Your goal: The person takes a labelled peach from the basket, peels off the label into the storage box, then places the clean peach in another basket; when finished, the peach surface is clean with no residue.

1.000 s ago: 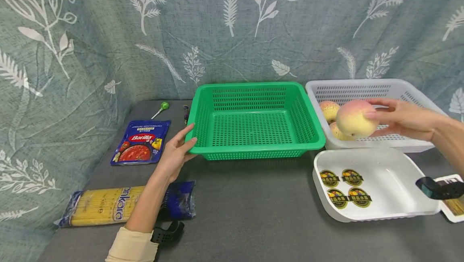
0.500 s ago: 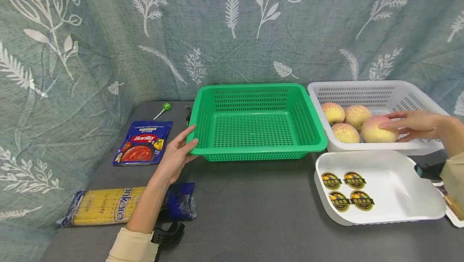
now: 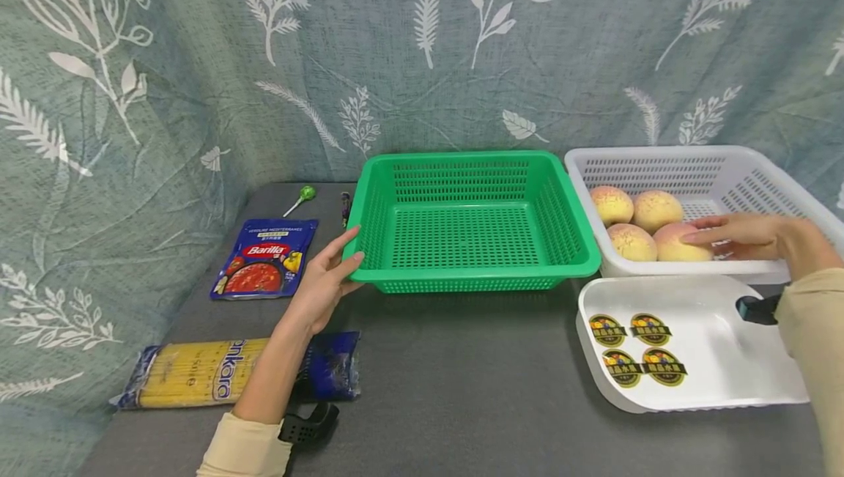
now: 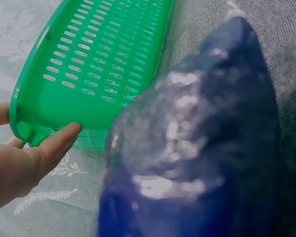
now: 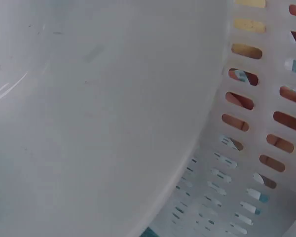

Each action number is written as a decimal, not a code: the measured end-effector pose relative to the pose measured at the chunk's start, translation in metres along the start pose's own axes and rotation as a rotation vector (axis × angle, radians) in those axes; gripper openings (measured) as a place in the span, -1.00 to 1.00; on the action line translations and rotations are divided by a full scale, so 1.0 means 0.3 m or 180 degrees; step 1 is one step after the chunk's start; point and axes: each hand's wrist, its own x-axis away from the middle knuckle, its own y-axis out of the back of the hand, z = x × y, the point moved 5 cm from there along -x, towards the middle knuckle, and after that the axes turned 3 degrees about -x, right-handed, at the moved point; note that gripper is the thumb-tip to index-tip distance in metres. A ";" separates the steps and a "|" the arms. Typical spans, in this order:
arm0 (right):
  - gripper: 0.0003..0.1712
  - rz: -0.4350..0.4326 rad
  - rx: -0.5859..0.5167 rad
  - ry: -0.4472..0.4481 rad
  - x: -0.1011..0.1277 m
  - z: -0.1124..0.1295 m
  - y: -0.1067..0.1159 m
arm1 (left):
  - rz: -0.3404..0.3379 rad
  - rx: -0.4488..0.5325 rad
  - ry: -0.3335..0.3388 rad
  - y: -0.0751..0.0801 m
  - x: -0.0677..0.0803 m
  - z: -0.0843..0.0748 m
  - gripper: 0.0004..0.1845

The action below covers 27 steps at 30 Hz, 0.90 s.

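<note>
My left hand [image 3: 323,272] grips the left front corner of a green plastic basket [image 3: 475,272]; in the left wrist view the thumb [image 4: 64,138] lies against the basket wall. The green basket holds nothing. My right hand [image 3: 741,235] reaches into the white basket [image 3: 699,267] and holds a pink-and-yellow peach [image 3: 679,244] by its right side. That peach rests at the front, against a group of several like it [image 3: 629,242] in the left half. In the right wrist view the basket's slotted wall hides most of this hand.
A white tray [image 3: 719,345] with fruit stickers [image 3: 649,330] stands in front of the white basket. Left lie a pasta packet [image 3: 198,374] under my left forearm, a blue Barilla pouch [image 3: 264,257] and a green lollipop [image 3: 306,193]. A curtain [image 3: 448,59] hangs behind.
My right hand has lowered the peach into the white basket and moved it left against the others. The left hand keeps its grip on the green basket.
</note>
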 end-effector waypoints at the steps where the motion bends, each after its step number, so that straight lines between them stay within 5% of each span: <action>1: 0.12 0.0022 -0.0013 0.0017 -0.002 -0.001 0.001 | -0.0004 0.0001 -0.0005 0.001 -0.001 0.000 -0.42; 14: 0.07 -0.0067 0.0463 0.0092 -0.002 -0.008 0.000 | 0.0002 0.0104 0.0008 -0.005 -0.005 0.009 -0.41; 27: 0.03 -0.0125 0.0451 0.0124 -0.004 -0.006 0.005 | 0.0047 0.0078 0.0004 -0.005 -0.010 0.015 -0.41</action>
